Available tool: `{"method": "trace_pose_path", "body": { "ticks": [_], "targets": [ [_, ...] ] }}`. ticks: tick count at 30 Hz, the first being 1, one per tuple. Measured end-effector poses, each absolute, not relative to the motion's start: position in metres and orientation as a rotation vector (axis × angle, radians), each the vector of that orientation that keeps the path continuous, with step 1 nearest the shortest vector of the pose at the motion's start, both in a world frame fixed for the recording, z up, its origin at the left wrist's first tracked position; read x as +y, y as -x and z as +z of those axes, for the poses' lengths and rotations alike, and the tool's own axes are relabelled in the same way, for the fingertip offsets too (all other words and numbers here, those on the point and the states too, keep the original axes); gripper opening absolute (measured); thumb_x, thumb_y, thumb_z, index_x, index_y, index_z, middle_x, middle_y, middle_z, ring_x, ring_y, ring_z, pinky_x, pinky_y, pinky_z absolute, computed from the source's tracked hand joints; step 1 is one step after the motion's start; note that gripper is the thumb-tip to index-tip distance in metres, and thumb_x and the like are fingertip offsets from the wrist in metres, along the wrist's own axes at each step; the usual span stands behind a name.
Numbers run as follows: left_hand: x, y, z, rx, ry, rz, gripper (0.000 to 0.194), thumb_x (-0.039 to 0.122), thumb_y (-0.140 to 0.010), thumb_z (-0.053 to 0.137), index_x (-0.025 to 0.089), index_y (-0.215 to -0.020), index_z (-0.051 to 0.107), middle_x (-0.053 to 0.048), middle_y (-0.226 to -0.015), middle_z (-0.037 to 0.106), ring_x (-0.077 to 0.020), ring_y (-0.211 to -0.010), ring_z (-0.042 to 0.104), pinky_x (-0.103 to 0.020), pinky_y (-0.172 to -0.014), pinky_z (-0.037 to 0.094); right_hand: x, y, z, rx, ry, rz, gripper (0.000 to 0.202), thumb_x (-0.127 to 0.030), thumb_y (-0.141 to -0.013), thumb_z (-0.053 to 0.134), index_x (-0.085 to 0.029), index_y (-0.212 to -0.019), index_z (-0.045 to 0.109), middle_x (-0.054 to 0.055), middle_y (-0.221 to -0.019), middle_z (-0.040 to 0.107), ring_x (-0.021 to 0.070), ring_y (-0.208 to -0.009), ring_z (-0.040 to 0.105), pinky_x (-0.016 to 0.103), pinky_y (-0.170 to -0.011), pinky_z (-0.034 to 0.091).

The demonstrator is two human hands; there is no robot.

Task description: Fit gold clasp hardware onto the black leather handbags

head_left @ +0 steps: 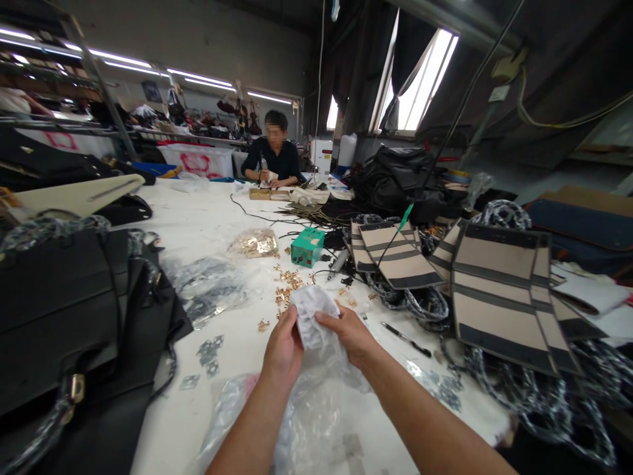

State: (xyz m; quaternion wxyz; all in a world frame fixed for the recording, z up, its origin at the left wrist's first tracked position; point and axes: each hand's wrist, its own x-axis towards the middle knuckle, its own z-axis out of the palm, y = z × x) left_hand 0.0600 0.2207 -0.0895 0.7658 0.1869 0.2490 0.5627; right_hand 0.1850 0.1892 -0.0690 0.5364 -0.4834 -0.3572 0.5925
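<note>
Between my two hands is a crumpled white piece, paper or thin cloth [312, 315]; I cannot tell which. My left hand [283, 344] grips its left edge, thumb on top. On the right side, my right hand [350, 330] pinches it with the thumb laid across. Below it, a clear plastic bag [316, 409] spreads over the white table [168, 422] under my forearms. Just beyond my fingers lie small gold metal fittings [287, 285]. Flat metal plates [210, 353] are scattered to the left, and more plates [442, 386] to the right.
Black bag pieces [64, 297] are piled at left. A green box [307, 247] with a cord stands ahead, beside a bag of gold parts [254, 243]. Striped beige panels [499, 297] with wrapped handles crowd the right, near a pen [406, 339]. A person [273, 155] sits across the table.
</note>
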Motion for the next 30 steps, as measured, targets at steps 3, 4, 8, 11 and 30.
{"method": "trace_pose_path", "body": {
  "ticks": [3, 4, 8, 11, 30],
  "targets": [
    [0.22, -0.06, -0.091, 0.559, -0.389, 1.217, 0.035, 0.031, -0.079, 0.075, 0.014, -0.109, 0.07, -0.009, -0.102, 0.075, -0.026, -0.097, 0.07, -0.037, -0.087, 0.056, 0.19, -0.181, -0.073, -0.735, 1.059, 1.508, 0.044, -0.04, -0.068, 0.083, -0.014, -0.101, 0.07, 0.008, -0.085, 0.075, 0.0232, -0.072, 0.07, 0.036, -0.077, 0.053],
    [0.22, -0.06, -0.092, 0.567, -0.38, 1.208, 0.035, 0.031, -0.079, 0.075, 0.014, -0.109, 0.07, -0.009, -0.1, 0.075, -0.0261, -0.096, 0.071, -0.037, -0.087, 0.056, 0.19, -0.18, -0.073, -0.711, 1.04, 1.535, 0.044, -0.039, -0.068, 0.084, -0.013, -0.1, 0.07, 0.009, -0.084, 0.075, 0.0234, -0.072, 0.071, 0.037, -0.077, 0.054],
    [0.218, -0.06, -0.092, 0.563, -0.381, 1.172, 0.036, 0.033, -0.08, 0.073, 0.015, -0.111, 0.069, -0.009, -0.098, 0.076, -0.0259, -0.093, 0.072, -0.037, -0.086, 0.056, 0.188, -0.178, -0.069, -0.638, 0.984, 1.616, 0.047, -0.037, -0.063, 0.087, -0.012, -0.099, 0.069, 0.01, -0.085, 0.076, 0.0253, -0.074, 0.072, 0.039, -0.078, 0.055],
    [0.217, -0.059, -0.091, 0.535, -0.418, 1.2, 0.038, 0.035, -0.079, 0.075, 0.015, -0.11, 0.069, -0.008, -0.098, 0.076, -0.0255, -0.094, 0.071, -0.036, -0.086, 0.055, 0.189, -0.179, -0.069, -0.63, 1.008, 1.556, 0.052, -0.035, -0.057, 0.09, -0.014, -0.099, 0.068, 0.009, -0.085, 0.076, 0.0257, -0.074, 0.072, 0.04, -0.078, 0.055],
    [0.216, -0.063, -0.089, 0.622, -0.441, 1.0, 0.041, 0.02, -0.068, 0.084, 0.016, -0.105, 0.067, -0.007, -0.092, 0.076, -0.0199, -0.074, 0.071, -0.029, -0.065, 0.055, 0.195, -0.222, -0.039, -1.06, 1.311, 0.95, 0.035, -0.043, -0.074, 0.073, -0.02, -0.099, 0.067, 0.001, -0.084, 0.071, 0.0202, -0.073, 0.061, 0.029, -0.064, 0.046]
  ]
}}
